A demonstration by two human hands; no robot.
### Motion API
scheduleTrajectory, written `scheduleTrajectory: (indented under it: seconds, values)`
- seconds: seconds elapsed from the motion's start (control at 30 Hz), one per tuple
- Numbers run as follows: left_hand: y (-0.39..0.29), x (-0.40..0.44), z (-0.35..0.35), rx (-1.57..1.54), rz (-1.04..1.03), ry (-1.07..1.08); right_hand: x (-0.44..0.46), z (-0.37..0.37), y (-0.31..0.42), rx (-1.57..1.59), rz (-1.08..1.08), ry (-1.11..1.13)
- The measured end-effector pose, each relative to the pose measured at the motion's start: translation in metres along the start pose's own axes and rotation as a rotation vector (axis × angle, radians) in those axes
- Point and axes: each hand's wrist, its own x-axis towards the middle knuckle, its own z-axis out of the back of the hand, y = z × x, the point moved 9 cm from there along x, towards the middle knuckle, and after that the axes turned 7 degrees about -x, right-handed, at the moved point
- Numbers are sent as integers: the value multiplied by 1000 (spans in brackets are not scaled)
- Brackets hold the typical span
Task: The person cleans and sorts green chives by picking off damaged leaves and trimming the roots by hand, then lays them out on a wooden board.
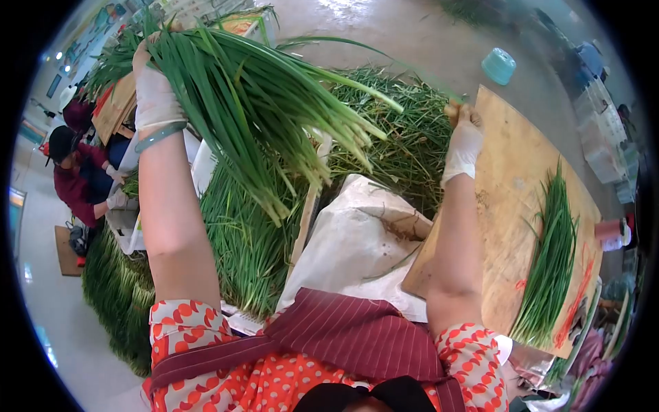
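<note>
My left hand [156,93], in a white glove, is raised at the upper left and closed around the leafy end of a large bunch of garlic chives [254,103]. The pale stem ends fan out down to the right. At the left edge of the wooden board, my right hand [465,137], also gloved, has its fingers pinched together. A long thin chive leaf runs from near the bunch towards these fingers and seems to be held in them. More chives [247,226] lie in a crate below the bunch.
A smaller chive bundle [552,254] and red ties [580,295] lie on the wooden board [508,172]. Loose trimmings [391,123] are heaped behind a white sack [350,233]. A co-worker [79,168] sits at left near stacked chives [117,295]. A turquoise basket [498,66] stands on the floor.
</note>
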Motion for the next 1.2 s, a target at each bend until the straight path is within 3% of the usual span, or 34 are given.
scheduleTrajectory:
  seconds: [0.03, 0.07, 0.13, 0.2, 0.23, 0.3, 0.37, 0.4, 0.47, 0.5, 0.53, 0.6, 0.63, 0.67, 0.73, 0.77, 0.8, 0.87, 0.97, 1.0, 1.03, 1.1, 1.2]
  values:
    - [-13, -1, -2, -161, -11, 35, -8, 1, -3, -351, -86, 115]
    - [-14, 1, -2, -160, -13, 35, -18, 3, -10, -350, -85, 116]
    - [-13, 0, 14, -189, -13, -282, -60, -35, 10, -644, 293, 378]
    - [-14, -5, 11, -44, -30, -291, -119, -87, 22, -55, -228, 906]
    - [-16, -7, 5, 102, -42, -289, -137, -104, 30, 102, -255, 944]
    - [-7, -12, -17, -40, -41, -210, -151, -129, 43, 260, -269, 964]
    - [-10, -23, -47, -276, -29, -24, -145, -136, 65, 626, -324, 806]
    - [-12, -21, -44, -278, -30, -18, -141, -135, 69, 627, -318, 803]
    - [-26, -25, -62, -656, -22, 381, -125, -125, 80, 643, -236, 747]
    - [-21, -31, -52, -571, -22, 196, -124, -124, 91, 551, -235, 817]
    - [-20, -39, -48, -574, -20, 188, -126, -120, 92, 545, -242, 818]
    - [-10, -41, -23, -130, -20, -38, -119, -116, 82, 248, -286, 746]
    - [-4, -40, -43, -540, 85, 170, -112, -118, 82, 250, -273, 749]
    - [-3, -44, -40, -540, 89, 160, -111, -118, 74, 179, -281, 776]
    - [4, -55, -44, -261, 181, 17, -112, -116, 55, 41, -289, 829]
    - [10, -55, -34, -279, 178, -125, -109, -114, 32, -32, -377, 792]
    - [7, -49, -28, -282, 164, -119, -103, -119, 28, -30, -362, 796]
    - [13, -46, -27, -398, 256, 12, -86, -104, 80, -241, 434, 536]
    - [-5, -60, -17, 108, -41, -183, -96, -58, 206, 263, 344, 128]
    - [8, -61, -34, -194, 161, -79, -110, -50, 238, 314, 478, 99]
    - [12, -63, -46, -253, 197, -132, -131, -57, 259, 252, 649, 173]
    - [22, -63, -59, -340, 369, 55, -180, -103, 279, 41, 925, 399]
    - [19, -54, -19, -323, 311, -128, -203, -144, 266, -147, 1023, 466]
